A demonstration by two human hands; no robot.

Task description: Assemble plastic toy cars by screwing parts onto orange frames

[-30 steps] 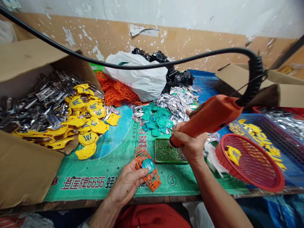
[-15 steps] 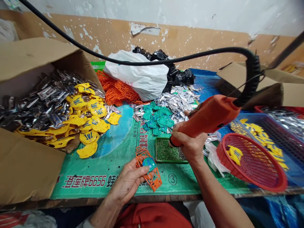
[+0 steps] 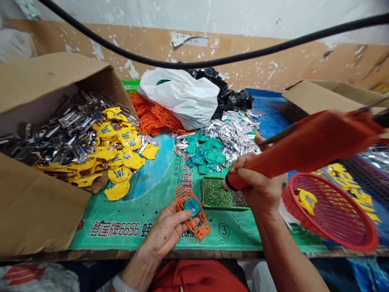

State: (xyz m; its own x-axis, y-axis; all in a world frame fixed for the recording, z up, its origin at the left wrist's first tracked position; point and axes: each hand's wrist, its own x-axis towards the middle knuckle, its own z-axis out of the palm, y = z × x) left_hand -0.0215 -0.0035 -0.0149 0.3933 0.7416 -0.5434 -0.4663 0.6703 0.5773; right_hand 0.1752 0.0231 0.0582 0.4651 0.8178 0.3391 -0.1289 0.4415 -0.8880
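Observation:
Between the thumb and fingers of my left hand (image 3: 170,225) is an orange plastic frame (image 3: 202,231), with a small teal plastic piece (image 3: 192,207) lying on it under my thumb. My right hand (image 3: 258,186) is wrapped round an orange electric screwdriver (image 3: 291,150), held tilted with its tip low and to the left. The tip is over a green perforated tray (image 3: 209,206), where many small screws (image 3: 238,198) lie at the right side. Whether the tip touches a screw, I cannot tell.
Teal pieces (image 3: 206,152) and silvery parts (image 3: 237,129) are heaped behind the tray. Left, a cardboard box (image 3: 39,202) spills yellow parts (image 3: 121,158). A red basket (image 3: 331,211) stands right. A black cable (image 3: 194,65) hangs across the view.
The screwdriver has tilted flatter, its rear end swinging right and toward me. The cable has moved with it. My left hand still holds the orange frame and teal piece at nearly the same place.

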